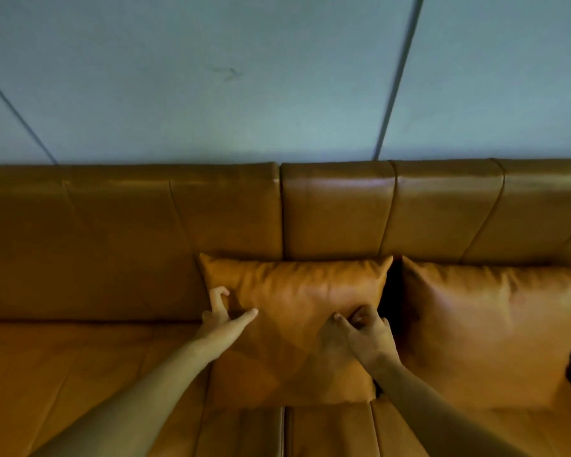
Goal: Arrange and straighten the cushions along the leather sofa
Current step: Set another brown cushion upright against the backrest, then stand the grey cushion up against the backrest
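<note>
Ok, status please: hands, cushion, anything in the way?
Left hand on middle cushion, fingers spread. Right hand pinching its front. Second cushion beside, apart. Nothing in the way.
</note>
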